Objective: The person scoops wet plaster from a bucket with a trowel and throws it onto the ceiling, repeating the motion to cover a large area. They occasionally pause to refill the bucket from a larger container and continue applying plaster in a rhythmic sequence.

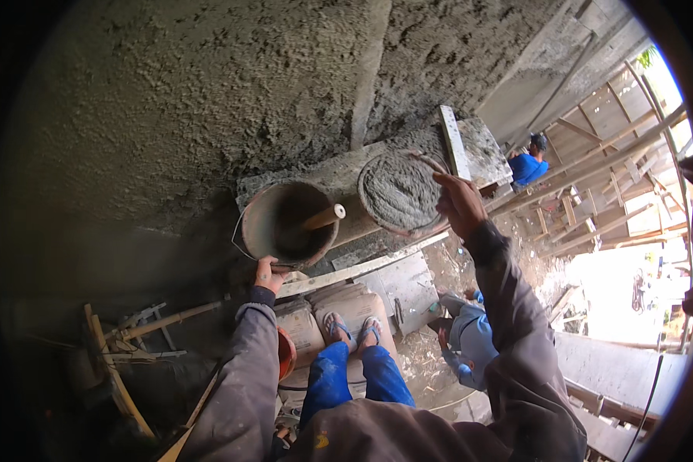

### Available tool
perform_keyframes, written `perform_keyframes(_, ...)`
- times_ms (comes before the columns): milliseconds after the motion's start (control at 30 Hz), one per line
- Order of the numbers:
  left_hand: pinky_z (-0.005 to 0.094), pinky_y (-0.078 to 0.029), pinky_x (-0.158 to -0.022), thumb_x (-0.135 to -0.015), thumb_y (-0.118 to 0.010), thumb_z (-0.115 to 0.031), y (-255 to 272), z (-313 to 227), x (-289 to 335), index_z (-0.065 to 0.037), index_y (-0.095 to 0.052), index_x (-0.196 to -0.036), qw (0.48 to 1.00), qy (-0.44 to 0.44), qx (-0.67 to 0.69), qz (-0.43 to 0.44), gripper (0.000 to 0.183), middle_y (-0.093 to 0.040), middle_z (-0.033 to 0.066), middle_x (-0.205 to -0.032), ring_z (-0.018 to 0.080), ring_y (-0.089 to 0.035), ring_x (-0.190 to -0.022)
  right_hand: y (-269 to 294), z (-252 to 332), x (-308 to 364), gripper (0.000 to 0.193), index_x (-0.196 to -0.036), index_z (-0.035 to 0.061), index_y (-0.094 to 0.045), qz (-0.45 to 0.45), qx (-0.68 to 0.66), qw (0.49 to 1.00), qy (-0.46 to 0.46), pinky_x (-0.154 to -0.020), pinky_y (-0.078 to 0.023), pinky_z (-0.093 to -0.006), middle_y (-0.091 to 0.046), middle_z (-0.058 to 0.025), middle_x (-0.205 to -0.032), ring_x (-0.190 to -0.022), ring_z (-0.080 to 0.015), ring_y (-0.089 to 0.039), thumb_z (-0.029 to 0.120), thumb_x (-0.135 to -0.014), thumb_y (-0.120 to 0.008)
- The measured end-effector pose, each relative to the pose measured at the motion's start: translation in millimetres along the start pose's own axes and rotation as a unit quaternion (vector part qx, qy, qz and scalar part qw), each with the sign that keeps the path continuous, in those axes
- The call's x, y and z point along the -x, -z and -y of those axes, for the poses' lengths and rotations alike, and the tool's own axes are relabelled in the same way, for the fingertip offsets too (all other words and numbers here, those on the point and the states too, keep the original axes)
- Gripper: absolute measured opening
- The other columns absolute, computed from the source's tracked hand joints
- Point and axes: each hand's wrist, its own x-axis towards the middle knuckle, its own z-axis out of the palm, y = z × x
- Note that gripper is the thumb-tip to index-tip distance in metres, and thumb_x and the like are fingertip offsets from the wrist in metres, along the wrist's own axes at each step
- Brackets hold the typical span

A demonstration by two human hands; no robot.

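Two buckets stand side by side on a mortar-splattered plank platform at the foot of the wall. My left hand grips the near rim of the left bucket, which is dark inside. A tool's round wooden handle sticks out of this bucket; its other end is hidden. Wet grey mortar fills the right bucket almost to the brim. At that bucket's right edge, my right hand is closed with curled fingers, by its thin handle. The fingers partly hide what they grip.
Rough wet mortar covers the wall ahead. A straight board lies right of the mortar bucket. Below are stacked bags under my feet and an orange bucket. Two people, one in blue, one in light blue, are to the right.
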Motion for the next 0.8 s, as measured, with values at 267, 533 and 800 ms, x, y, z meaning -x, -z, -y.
perform_keyframes(267, 0.0451, -0.05, -0.082, -0.078, -0.058, -0.023, -1, 9, 1, -0.003, -0.053, -0.091, 1.0, 0.009, 0.012, -0.001, 0.024, -0.06, 0.0165, -0.089, 0.0314, -0.058, -0.086, -29, -44, -157, 0.042, -0.087, 0.002, -0.068, -0.004, 0.271, 0.962, -0.021, -0.053, -0.045, -0.0352, -0.051, -0.0023, -0.061, -0.054, -0.0191, -0.05, 0.044, -0.084, -0.066)
perform_keyframes(533, 0.0365, -0.051, -0.067, -0.077, -0.059, -0.003, 8, 27, -5, -0.005, -0.047, -0.103, 0.909, -0.265, -0.319, 0.044, 0.028, -0.058, 0.0111, -0.075, 0.0217, -0.059, -0.068, -145, -65, -99, 0.037, -0.118, 0.0138, -0.059, 0.092, 0.612, 0.773, 0.14, -0.083, -0.051, -0.0394, -0.065, -0.0139, -0.103, -0.09, -0.0298, -0.065, 0.017, -0.081, -0.066)
perform_keyframes(800, 0.0435, -0.049, -0.084, -0.08, -0.055, -0.015, 5, 18, 0, -0.002, -0.052, -0.089, 0.99, -0.093, -0.086, 0.067, 0.016, -0.058, 0.0141, -0.095, 0.0272, -0.056, -0.088, -216, -183, -60, 0.032, -0.114, 0.0302, -0.066, 0.24, 0.781, 0.545, 0.189, -0.088, -0.036, -0.0452, -0.056, -0.0086, -0.112, -0.117, -0.0281, -0.044, 0.029, -0.087, -0.048)
